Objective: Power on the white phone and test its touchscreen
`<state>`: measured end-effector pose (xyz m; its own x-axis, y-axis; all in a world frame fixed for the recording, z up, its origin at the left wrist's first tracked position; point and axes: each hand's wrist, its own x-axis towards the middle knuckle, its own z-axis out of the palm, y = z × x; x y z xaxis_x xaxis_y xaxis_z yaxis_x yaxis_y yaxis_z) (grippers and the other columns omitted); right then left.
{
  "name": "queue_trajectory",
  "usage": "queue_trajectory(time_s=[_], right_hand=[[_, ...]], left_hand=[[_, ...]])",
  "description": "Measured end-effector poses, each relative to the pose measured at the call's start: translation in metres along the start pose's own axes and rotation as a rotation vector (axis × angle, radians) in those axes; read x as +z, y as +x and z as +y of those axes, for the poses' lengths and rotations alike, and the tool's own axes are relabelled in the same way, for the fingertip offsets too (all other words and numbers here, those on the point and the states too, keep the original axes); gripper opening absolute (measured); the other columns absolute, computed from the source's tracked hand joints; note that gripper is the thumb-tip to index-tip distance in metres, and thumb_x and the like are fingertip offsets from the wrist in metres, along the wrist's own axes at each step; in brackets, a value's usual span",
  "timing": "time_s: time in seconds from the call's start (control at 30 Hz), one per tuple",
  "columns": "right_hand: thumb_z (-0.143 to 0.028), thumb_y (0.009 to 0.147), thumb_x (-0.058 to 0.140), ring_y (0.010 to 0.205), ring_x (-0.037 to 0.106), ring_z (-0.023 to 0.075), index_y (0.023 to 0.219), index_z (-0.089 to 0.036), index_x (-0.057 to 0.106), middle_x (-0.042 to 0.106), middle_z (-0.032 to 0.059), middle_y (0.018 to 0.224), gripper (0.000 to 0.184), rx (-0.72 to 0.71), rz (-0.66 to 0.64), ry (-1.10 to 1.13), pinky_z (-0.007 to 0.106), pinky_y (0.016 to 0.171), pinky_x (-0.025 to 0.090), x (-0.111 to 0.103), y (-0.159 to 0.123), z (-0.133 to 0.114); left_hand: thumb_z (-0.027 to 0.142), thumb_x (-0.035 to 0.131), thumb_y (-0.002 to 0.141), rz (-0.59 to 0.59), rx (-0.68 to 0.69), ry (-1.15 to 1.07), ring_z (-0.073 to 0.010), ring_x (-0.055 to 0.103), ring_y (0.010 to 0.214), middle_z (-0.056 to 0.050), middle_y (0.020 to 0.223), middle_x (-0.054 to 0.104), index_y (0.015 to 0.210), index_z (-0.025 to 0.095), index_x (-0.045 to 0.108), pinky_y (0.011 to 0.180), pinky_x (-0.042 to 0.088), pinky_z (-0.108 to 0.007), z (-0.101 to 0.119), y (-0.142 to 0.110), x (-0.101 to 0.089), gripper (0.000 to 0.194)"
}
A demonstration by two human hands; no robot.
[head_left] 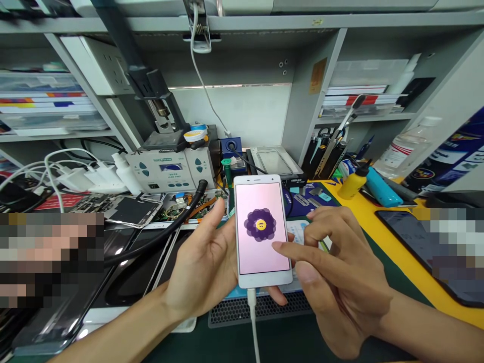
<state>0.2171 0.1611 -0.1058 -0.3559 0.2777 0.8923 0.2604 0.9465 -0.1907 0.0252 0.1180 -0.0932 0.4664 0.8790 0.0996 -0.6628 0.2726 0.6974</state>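
Observation:
A white smartphone rests upright on my left hand, screen toward me. Its fingers pass behind the phone, and their tips show at the right edge, while the thumb stands away on the left. On the pink screen is a dark purple flower shape with a yellow centre. A white charging cable is plugged into the bottom of the phone. Over the lower right of the screen, the index fingertip of my right hand points at the glass; whether it touches, I cannot tell. Its other fingers are loosely bent and hold nothing.
Behind the phone stand a grey soldering station and a tray of circuit boards. White chargers crowd the left. To the right are a yellow bottle, a pen holder and a dark phone. Shelves rise behind.

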Motion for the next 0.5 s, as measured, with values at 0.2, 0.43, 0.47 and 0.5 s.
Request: queue_trajectory(time_s=[0.2, 0.43, 0.47, 0.5], right_hand=[[-0.011, 0.075, 0.052, 0.079, 0.048, 0.0198, 0.096, -0.016, 0.074, 0.045, 0.0039, 0.079, 0.031, -0.011, -0.002, -0.003, 0.047, 0.075, 0.047, 0.0001, 0.0018, 0.0005], [-0.01, 0.075, 0.053, 0.079, 0.048, 0.0195, 0.093, -0.014, 0.074, 0.045, 0.0038, 0.079, 0.028, -0.015, 0.006, 0.002, 0.046, 0.076, 0.046, 0.0003, 0.0014, -0.0001], [-0.01, 0.076, 0.052, 0.079, 0.048, 0.0194, 0.093, -0.014, 0.074, 0.045, 0.0038, 0.079, 0.028, -0.012, 0.011, 0.002, 0.046, 0.076, 0.046, 0.0006, 0.001, -0.0004], [-0.01, 0.076, 0.052, 0.079, 0.048, 0.0193, 0.093, -0.014, 0.074, 0.045, 0.0038, 0.079, 0.028, -0.008, 0.011, 0.003, 0.046, 0.076, 0.046, 0.0008, 0.0005, -0.0005]], left_hand=[[0.061, 0.012, 0.1, 0.007, 0.001, 0.011, -0.0351, 0.064, 0.109, -0.019, 0.132, 0.062, 0.154, 0.02, 0.036, 0.088, 0.05, -0.05, 0.0013, -0.0001, -0.0002, 0.072], [0.061, 0.012, 0.1, -0.007, -0.002, 0.017, -0.0359, 0.064, 0.108, -0.02, 0.131, 0.062, 0.154, 0.018, 0.037, 0.087, 0.05, -0.051, 0.0016, 0.0003, 0.002, 0.073], [0.061, 0.011, 0.1, -0.003, -0.003, 0.012, -0.0358, 0.064, 0.108, -0.02, 0.131, 0.062, 0.154, 0.018, 0.037, 0.087, 0.05, -0.051, 0.0013, 0.0005, 0.0018, 0.073], [0.061, 0.011, 0.1, 0.0, -0.006, 0.005, -0.0357, 0.064, 0.109, -0.02, 0.131, 0.062, 0.154, 0.018, 0.037, 0.087, 0.05, -0.051, 0.001, 0.0007, 0.0015, 0.073]])
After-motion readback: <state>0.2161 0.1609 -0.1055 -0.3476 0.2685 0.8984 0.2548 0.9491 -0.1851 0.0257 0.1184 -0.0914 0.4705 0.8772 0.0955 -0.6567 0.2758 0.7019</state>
